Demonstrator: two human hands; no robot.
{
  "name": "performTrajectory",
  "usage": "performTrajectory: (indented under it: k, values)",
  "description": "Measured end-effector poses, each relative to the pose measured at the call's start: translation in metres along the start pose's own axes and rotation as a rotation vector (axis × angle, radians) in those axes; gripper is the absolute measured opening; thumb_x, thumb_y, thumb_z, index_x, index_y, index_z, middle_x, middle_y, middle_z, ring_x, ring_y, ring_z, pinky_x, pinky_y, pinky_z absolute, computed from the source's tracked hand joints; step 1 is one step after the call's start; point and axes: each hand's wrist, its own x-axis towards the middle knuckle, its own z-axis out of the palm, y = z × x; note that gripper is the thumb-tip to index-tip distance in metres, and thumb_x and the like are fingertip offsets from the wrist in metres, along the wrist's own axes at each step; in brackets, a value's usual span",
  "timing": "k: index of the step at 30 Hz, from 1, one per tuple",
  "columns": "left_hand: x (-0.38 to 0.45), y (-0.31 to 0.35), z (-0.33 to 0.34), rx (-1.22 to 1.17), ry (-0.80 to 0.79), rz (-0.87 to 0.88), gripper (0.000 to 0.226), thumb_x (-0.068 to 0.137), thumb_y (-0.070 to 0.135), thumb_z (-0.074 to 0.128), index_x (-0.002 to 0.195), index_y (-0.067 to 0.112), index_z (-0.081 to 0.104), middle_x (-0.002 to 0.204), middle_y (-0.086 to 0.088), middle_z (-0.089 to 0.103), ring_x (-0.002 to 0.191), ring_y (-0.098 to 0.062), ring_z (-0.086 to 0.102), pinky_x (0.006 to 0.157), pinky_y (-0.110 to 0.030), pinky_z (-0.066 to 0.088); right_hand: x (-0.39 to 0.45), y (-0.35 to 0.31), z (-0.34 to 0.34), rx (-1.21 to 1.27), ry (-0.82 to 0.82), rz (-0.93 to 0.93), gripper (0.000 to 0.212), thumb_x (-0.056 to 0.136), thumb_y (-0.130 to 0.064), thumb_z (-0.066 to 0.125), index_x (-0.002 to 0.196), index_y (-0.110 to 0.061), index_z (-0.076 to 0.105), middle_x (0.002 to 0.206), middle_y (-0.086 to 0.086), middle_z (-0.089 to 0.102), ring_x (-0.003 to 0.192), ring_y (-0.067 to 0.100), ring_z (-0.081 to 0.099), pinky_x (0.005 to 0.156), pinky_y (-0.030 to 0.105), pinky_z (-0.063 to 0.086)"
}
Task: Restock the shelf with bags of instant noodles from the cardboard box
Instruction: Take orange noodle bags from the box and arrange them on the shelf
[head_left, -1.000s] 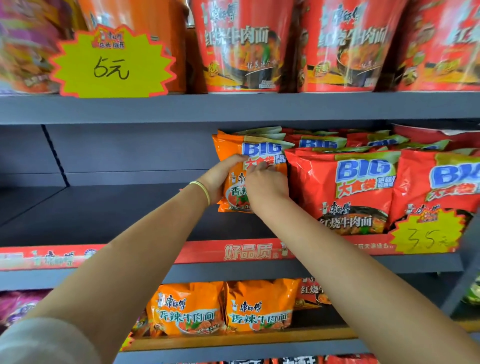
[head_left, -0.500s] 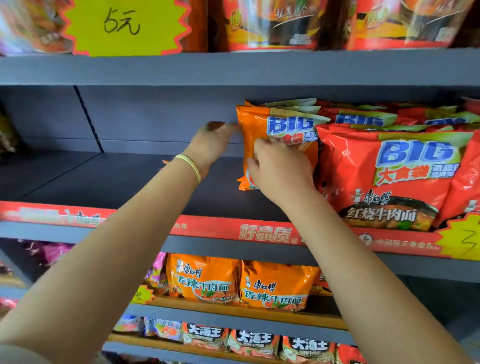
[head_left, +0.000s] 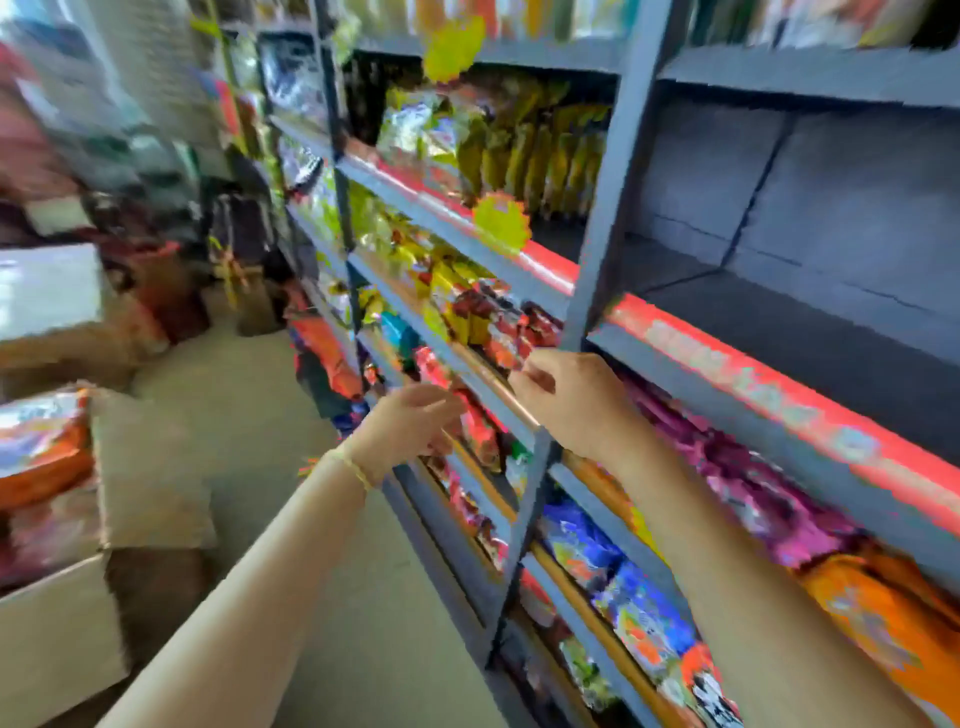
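1. Head view: half a second ago both hands were pressing an orange noodle bag into its row on the shelf; now both have come away and the camera has swung left toward the aisle (the picture is heavily smeared by that turn).
2. The left hand (head_left: 410, 423), with a yellow band at the wrist, hangs in front of the lower shelves, fingers loose and spread, grasping nothing.
3. The right hand (head_left: 574, 400) is loosely curled near the grey upright post (head_left: 597, 208); nothing shows in it.
4. That suggests the last bag is placed and the person is turning back for another.
5. The cardboard box (head_left: 57, 618) stands on the floor (head_left: 249, 415) at the near left, flaps open, with orange noodle bags (head_left: 41, 447) showing at its top.
6. The shelf (head_left: 831, 332) to be filled is at the right, its dark board bare in this part, a red strip along its front edge.
7. Other packets crowd the lower shelves; more boxes and goods sit far left, too blurred to name.
8. Nothing seems to block the reach to the box.
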Motion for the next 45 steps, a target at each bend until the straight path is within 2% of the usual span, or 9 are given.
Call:
performTrajectory:
  k: [8, 17, 20, 23, 26, 31, 39, 42, 45]
  values:
    - [-0.078, -0.187, -0.265, 0.343, 0.781, -0.294, 0.024, 0.084, 0.038, 0.058, 0.094, 0.021, 0.072, 0.094, -0.003, 0.073, 0.092, -0.023, 0.066, 0.083, -0.036, 0.051, 0.099, -0.204, 0.277, 0.08, -0.583, -0.274, 0.026, 0.096, -0.028, 0.058, 0.072, -0.019, 0.055, 0.068, -0.002, 0.055, 0.074, 0.02, 0.055, 0.064, 0.033, 0.034]
    - [-0.14, -0.33, -0.38, 0.583, 0.957, -0.621, 0.023, 0.082, 0.025, 0.057, 0.095, 0.012, 0.07, 0.1, -0.011, 0.061, 0.1, -0.033, 0.056, 0.086, -0.042, 0.044, 0.113, -0.327, 0.455, 0.102, -0.957, -0.424, 0.009, 0.097, -0.026, 0.057, 0.1, -0.02, 0.062, 0.1, 0.001, 0.061, 0.09, 0.017, 0.059, 0.08, 0.035, 0.053]
    - [-0.137, -0.346, -0.392, 0.66, 0.912, -0.674, 0.044, 0.079, 0.03, 0.056, 0.12, 0.013, 0.064, 0.127, -0.013, 0.055, 0.122, -0.034, 0.048, 0.098, -0.046, 0.041, 0.132, -0.341, 0.489, 0.184, -0.921, -0.239, 0.028, 0.097, -0.023, 0.056, 0.124, -0.014, 0.057, 0.111, 0.004, 0.063, 0.099, 0.02, 0.06, 0.082, 0.031, 0.051]
    - [-0.125, -0.355, -0.401, 0.647, 0.847, -0.736, 0.058, 0.087, 0.034, 0.06, 0.142, 0.019, 0.047, 0.152, -0.012, 0.037, 0.143, -0.031, 0.028, 0.115, -0.048, 0.027, 0.15, -0.355, 0.52, 0.433, -0.971, 0.228, 0.046, 0.098, -0.022, 0.057, 0.14, -0.006, 0.044, 0.12, 0.011, 0.062, 0.099, 0.026, 0.068, 0.081, 0.037, 0.06]
    - [-0.106, -0.353, -0.411, 0.646, 0.874, -0.706, 0.06, 0.088, 0.036, 0.059, 0.143, 0.018, 0.046, 0.152, -0.012, 0.038, 0.142, -0.029, 0.029, 0.114, -0.048, 0.03, 0.168, -0.362, 0.537, 0.712, -1.045, 0.602, 0.031, 0.102, -0.027, 0.054, 0.126, -0.008, 0.048, 0.121, 0.018, 0.062, 0.091, 0.027, 0.072, 0.076, 0.036, 0.061]
    - [-0.069, -0.337, -0.427, 0.596, 0.96, -0.648, 0.062, 0.091, 0.033, 0.058, 0.147, 0.017, 0.039, 0.153, -0.01, 0.035, 0.144, -0.027, 0.027, 0.116, -0.045, 0.029, 0.2, -0.368, 0.557, 0.852, -1.084, 0.673, 0.022, 0.103, -0.03, 0.051, 0.101, -0.008, 0.057, 0.096, 0.015, 0.066, 0.079, 0.026, 0.07, 0.078, 0.038, 0.06]
    - [-0.026, -0.294, -0.456, 0.283, 1.299, -0.48, 0.06, 0.092, 0.018, 0.05, 0.15, 0.015, 0.035, 0.153, -0.005, 0.036, 0.144, -0.019, 0.026, 0.118, -0.03, 0.018, 0.281, -0.356, 0.536, 0.587, -0.833, -0.358, 0.028, 0.089, -0.02, 0.066, 0.074, 0.003, 0.07, 0.089, 0.002, 0.061, 0.095, 0.013, 0.059, 0.081, 0.025, 0.044]
    - [-0.013, -0.269, -0.471, 0.208, 1.389, -0.348, 0.067, 0.082, 0.022, 0.047, 0.148, 0.02, 0.038, 0.15, 0.001, 0.039, 0.141, -0.012, 0.03, 0.121, -0.038, 0.022, 0.315, -0.363, 0.525, 0.778, -0.826, -0.442, 0.019, 0.091, -0.021, 0.06, 0.082, -0.008, 0.07, 0.09, -0.011, 0.064, 0.09, 0.006, 0.06, 0.077, 0.02, 0.046]
    - [-0.004, -0.253, -0.48, 0.393, 1.258, -0.287, 0.075, 0.075, 0.036, 0.055, 0.147, 0.032, 0.038, 0.154, 0.012, 0.033, 0.147, -0.011, 0.023, 0.122, -0.048, 0.016, 0.337, -0.376, 0.53, 0.809, -0.956, -0.513, 0.023, 0.098, -0.024, 0.052, 0.081, -0.009, 0.055, 0.068, 0.004, 0.052, 0.066, 0.011, 0.051, 0.062, 0.033, 0.042]
